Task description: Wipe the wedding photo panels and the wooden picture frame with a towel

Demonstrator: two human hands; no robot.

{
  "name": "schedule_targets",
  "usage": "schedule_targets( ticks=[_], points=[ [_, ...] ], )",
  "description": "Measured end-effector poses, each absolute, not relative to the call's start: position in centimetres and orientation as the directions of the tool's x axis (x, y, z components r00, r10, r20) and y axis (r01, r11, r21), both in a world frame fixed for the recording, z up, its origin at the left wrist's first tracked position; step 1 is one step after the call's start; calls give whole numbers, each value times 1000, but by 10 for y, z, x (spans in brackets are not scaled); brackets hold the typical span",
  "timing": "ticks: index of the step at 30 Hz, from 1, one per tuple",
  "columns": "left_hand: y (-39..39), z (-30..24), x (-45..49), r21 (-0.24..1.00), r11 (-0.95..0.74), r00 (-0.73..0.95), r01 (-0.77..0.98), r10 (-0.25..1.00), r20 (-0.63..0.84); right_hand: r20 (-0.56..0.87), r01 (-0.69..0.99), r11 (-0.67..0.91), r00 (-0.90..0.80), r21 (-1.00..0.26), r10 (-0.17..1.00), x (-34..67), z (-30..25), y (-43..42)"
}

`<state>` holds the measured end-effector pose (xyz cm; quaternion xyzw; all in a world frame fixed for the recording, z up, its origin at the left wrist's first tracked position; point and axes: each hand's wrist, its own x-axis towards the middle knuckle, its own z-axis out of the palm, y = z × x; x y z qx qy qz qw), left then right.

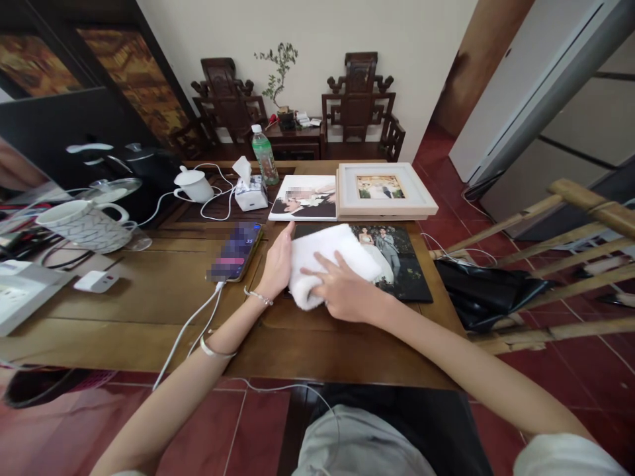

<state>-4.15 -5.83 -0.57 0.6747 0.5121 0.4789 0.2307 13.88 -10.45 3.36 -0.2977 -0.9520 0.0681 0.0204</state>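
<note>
A folded white towel point(328, 254) lies on a dark wedding photo panel point(409, 268), hiding its left part. My right hand point(344, 287) presses on the towel and grips its near edge, with some fingers spread over the top. At the panel's left end, my left hand point(278, 261) stands on edge, fingers stretched out together, beside the towel. To its left lies a phone point(237, 251) with a lit screen and a white charging cable point(191, 320) plugged in. The panel's right side shows a couple in wedding clothes.
Behind the panel lie a white-edged photo panel point(305, 198) and a light wooden picture frame point(417, 192). A tissue box point(251, 195), green-labelled bottle point(265, 158), lidded white cup point(193, 184), patterned mug point(86, 225) and power strip point(24, 291) stand along the table point(149, 317). Bamboo rails point(585, 264) are at right.
</note>
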Motion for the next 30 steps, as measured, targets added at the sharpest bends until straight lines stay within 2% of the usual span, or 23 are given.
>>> schedule_targets(
  ticks=[3, 5, 9, 14, 17, 23, 27, 30],
  points=[
    [-59, -9, -39, 763, -402, 58, 506, 898, 435, -11, 472, 858, -877, -204, 480, 158, 37, -128],
    [-60, -13, -37, 718, -437, 128, 542, 887, 444, -28, 476, 842, -874, -255, 486, 175, 42, -139],
    [-60, -20, -34, 561, -522, 333, 642, 849, 409, -21, 624, 726, -762, -289, 647, 206, 50, -140],
    [-60, -23, -34, 444, -531, 415, 722, 846, 336, 37, 792, 586, -589, -169, 807, 212, 48, -100],
    [-60, -23, -34, 428, -528, 416, 734, 847, 331, 74, 817, 539, -536, -204, 841, 195, 49, -67],
    [-61, -22, -36, 418, -528, 419, 739, 846, 330, 86, 728, 545, -565, -415, 820, 136, 65, -14],
    [-62, -20, -36, 417, -533, 426, 736, 844, 326, 12, 734, 533, -583, -420, 812, 112, 72, -5],
    [-62, -20, -36, 421, -543, 436, 726, 838, 329, 38, 741, 528, -566, -416, 824, 124, 69, -13]
  ],
)
